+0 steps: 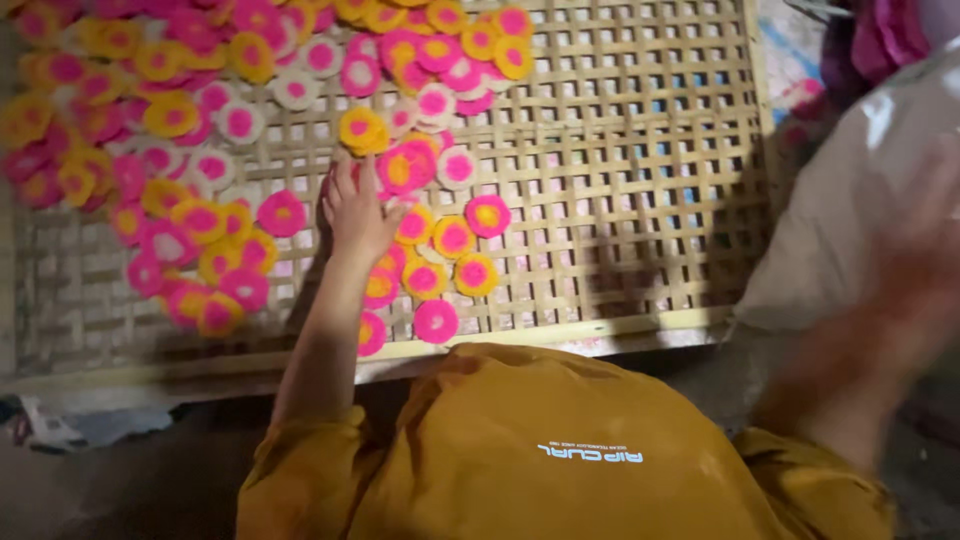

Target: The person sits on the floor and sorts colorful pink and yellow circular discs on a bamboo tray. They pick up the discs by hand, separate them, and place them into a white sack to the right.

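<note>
- Mustard-yellow cloth (pixel 540 450) nearest, low in the middle, with small pale print on it.
- Yellow sleeves (pixel 300 470) at both sides of that cloth.
- Right hand (pixel 900 290) raised at the right edge, too blurred to tell if open or closed, nothing seen in it.
- White bag (pixel 850 200) just behind that blur, soft and bulging.
- Bare left arm (pixel 320 340) reaching up from the left sleeve onto the tray.
- Woven bamboo tray (pixel 640 180) lying flat, with a pale wooden frame along its near edge.
- Left hand (pixel 355 210) open and flat, fingers spread, pressing down on the tray among the round crackers.
- Small bunch of pink and yellow crackers (pixel 455 240) just right of the left hand, some touching it, some overlapping each other.
- One pink cracker (pixel 282 213) just left of the hand.
- Big crowd of pink, yellow and white crackers (pixel 130 110) farther off, filling the tray's far left corner and top edge.
- Bare lattice on the tray's right half.
- More pink rounds (pixel 880 40) far off at the top right corner, beyond the tray.
</note>
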